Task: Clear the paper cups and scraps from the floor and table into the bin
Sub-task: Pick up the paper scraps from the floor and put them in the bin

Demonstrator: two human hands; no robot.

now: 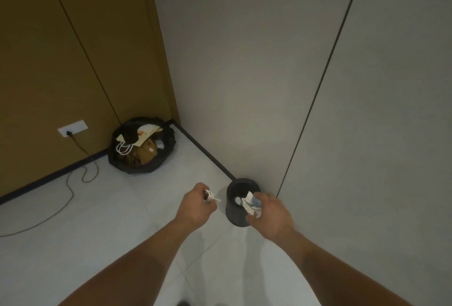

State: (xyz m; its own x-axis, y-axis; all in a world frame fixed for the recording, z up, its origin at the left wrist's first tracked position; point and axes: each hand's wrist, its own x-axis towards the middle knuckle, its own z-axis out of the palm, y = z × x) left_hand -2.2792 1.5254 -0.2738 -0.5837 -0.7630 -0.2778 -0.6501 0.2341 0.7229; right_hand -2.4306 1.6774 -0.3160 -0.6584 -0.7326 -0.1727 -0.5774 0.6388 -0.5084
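A small black bin (234,215) stands on the white floor against the grey wall. Something white lies inside it. My right hand (271,215) is over the bin's near right rim and grips crumpled white and pale blue paper scraps (250,204). My left hand (195,204) is just left of the bin, above the floor. It grips a small crumpled white scrap (212,197) with something dark in it.
A large black rubbish bag (141,145) full of paper bags and cardboard sits in the corner at the back. A dark cable (71,188) runs from a wall socket (72,128) across the floor on the left. Grey wall panels rise on the right.
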